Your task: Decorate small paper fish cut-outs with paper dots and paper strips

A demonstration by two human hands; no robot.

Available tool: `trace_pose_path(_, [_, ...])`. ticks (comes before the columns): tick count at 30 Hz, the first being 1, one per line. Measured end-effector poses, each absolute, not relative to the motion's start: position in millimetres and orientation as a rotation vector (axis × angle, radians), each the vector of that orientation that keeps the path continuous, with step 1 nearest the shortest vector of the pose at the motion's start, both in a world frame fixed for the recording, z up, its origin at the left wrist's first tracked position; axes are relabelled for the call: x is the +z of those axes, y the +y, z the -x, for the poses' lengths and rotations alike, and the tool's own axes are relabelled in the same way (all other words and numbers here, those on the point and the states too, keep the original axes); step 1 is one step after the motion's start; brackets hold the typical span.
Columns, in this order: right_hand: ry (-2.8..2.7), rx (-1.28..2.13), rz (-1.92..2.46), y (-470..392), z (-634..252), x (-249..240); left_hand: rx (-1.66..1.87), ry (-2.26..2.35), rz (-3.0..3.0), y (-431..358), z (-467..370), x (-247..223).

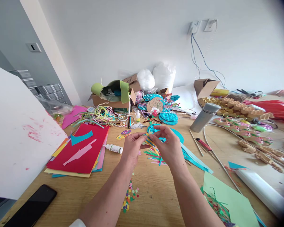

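My left hand (133, 145) and my right hand (167, 143) meet above the middle of the table. Between their fingertips they pinch a small yellow paper piece with blue stripes (150, 140), partly hidden by the fingers. Below the hands lies a loose pile of thin colored paper strips (156, 156). A white glue bottle (114, 148) rests on its side left of my left hand. Two small decorated paper cutouts (123, 135) lie just beyond it. Behind my right hand, blue paper (178, 135) is partly covered by the fingers.
Stacked colored paper (78, 154) and a black phone (32, 206) occupy the left side. Paper dots (130, 195) are scattered in front. A grey bottle (204, 117) stands at right, near a red-handled cutter (203, 144), egg-carton pieces (236, 107) and green paper (229, 197). Craft-filled boxes (111, 102) line the wall.
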State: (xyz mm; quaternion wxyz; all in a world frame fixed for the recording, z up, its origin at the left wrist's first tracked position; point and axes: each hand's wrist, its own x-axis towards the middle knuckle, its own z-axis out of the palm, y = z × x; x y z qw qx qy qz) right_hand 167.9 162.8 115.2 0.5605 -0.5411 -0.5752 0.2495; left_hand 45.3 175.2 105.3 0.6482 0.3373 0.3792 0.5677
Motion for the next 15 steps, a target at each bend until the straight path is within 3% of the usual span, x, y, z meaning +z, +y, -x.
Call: trace_pose_path(15, [-1.377, 0.592, 1.322, 160.6, -166.8, 117.6, 1.309, 0.876, -0.81, 176.6, -44.4, 102.3])
